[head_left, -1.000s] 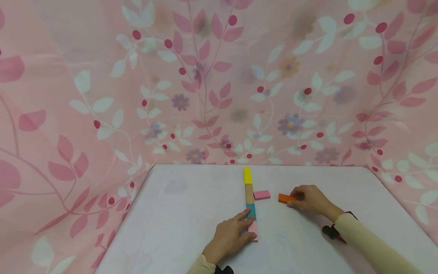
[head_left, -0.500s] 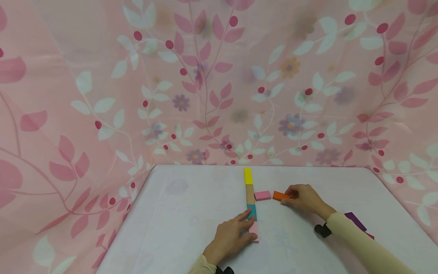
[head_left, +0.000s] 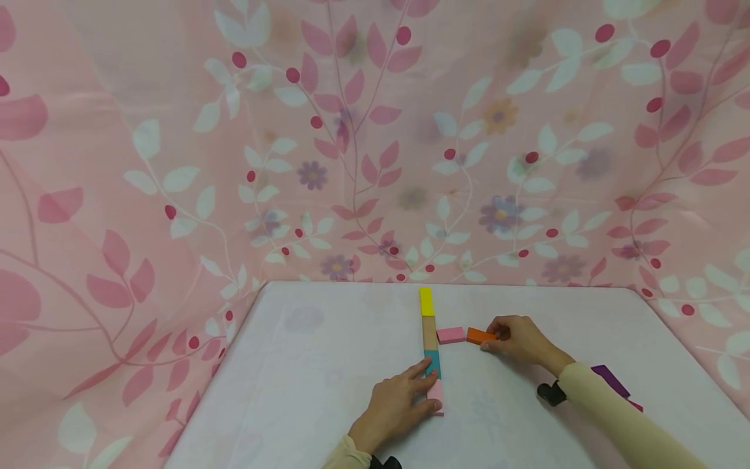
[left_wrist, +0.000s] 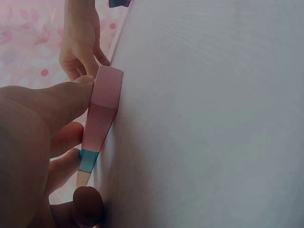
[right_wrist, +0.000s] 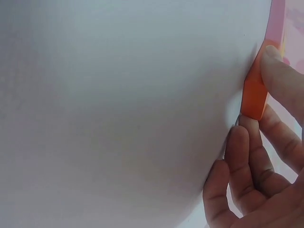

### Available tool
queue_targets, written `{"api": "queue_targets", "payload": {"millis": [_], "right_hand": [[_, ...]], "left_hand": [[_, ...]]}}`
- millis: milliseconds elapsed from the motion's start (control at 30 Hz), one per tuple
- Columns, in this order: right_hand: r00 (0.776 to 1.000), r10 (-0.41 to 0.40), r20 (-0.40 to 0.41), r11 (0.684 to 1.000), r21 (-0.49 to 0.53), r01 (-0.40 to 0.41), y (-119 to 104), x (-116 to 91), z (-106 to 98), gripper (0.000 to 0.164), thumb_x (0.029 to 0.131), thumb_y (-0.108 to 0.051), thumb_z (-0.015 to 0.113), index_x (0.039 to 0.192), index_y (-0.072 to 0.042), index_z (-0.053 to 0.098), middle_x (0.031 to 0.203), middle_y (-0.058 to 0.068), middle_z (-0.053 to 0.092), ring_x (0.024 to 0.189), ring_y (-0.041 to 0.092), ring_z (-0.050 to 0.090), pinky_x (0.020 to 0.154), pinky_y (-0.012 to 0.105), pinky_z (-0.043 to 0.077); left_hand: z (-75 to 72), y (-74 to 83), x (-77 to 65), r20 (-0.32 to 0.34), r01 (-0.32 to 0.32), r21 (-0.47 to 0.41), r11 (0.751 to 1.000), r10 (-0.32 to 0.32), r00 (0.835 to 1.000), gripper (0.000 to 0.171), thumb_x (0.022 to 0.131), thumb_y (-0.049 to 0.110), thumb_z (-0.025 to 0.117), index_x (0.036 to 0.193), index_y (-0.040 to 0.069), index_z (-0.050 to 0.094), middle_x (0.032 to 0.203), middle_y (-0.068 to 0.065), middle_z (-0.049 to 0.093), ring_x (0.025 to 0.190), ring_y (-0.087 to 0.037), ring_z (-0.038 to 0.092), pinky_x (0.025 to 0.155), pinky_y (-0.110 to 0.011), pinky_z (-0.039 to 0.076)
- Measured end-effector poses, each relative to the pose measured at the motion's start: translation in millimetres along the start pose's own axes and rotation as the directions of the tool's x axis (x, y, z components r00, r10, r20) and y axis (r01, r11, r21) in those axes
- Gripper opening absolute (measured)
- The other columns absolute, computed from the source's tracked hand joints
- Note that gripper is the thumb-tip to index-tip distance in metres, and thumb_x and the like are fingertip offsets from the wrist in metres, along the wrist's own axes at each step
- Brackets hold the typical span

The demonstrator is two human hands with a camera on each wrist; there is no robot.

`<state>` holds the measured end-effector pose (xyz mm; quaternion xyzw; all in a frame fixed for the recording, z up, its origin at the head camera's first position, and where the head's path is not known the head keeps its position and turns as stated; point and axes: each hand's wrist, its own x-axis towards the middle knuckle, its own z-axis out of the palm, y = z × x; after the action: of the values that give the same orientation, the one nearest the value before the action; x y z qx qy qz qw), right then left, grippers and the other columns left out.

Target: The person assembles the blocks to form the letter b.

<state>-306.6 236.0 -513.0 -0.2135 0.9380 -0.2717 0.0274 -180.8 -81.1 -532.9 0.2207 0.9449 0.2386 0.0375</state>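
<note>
A straight row of flat blocks runs away from me: yellow, tan, teal and light pink. My left hand rests on its near part, fingertips on the teal and pink blocks, and in the left wrist view the thumb touches the pink block's side. Another pink block extends rightward from beside the tan one. At its right end lies an orange block, slightly angled, the two ends touching or nearly so. Thumb and fingers of my right hand pinch the orange block's right part.
A purple block and a partly hidden magenta block lie beyond the right forearm. The white tabletop meets a pink floral cloth at its back edge. Each wrist carries a black camera mount.
My right hand has slid the orange block leftward, closing the gap to the pink block. The purple and magenta blocks have come into fuller view. My left hand stays on the row.
</note>
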Motion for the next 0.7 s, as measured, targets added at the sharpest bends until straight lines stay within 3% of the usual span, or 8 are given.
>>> {"api": "queue_targets", "payload": {"millis": [700], "right_hand": [[1.0,-0.016,-0.005,1.0,-0.008,0.016,0.1,1.8,2.2,0.034,0.088,-0.039,0.087,0.102,-0.011,0.075,0.088,-0.005,0.068,0.079,0.011,0.055,0.072,0.026,0.048]], "left_hand": [[0.3,-1.1,-0.2,-0.032,-0.042,0.018,0.999,0.042,0.999,0.056,0.102,0.055,0.063,0.151,0.028,0.061,0.166,0.009,0.048,0.137,-0.023,0.064,0.077,-0.033,0.057]]}}
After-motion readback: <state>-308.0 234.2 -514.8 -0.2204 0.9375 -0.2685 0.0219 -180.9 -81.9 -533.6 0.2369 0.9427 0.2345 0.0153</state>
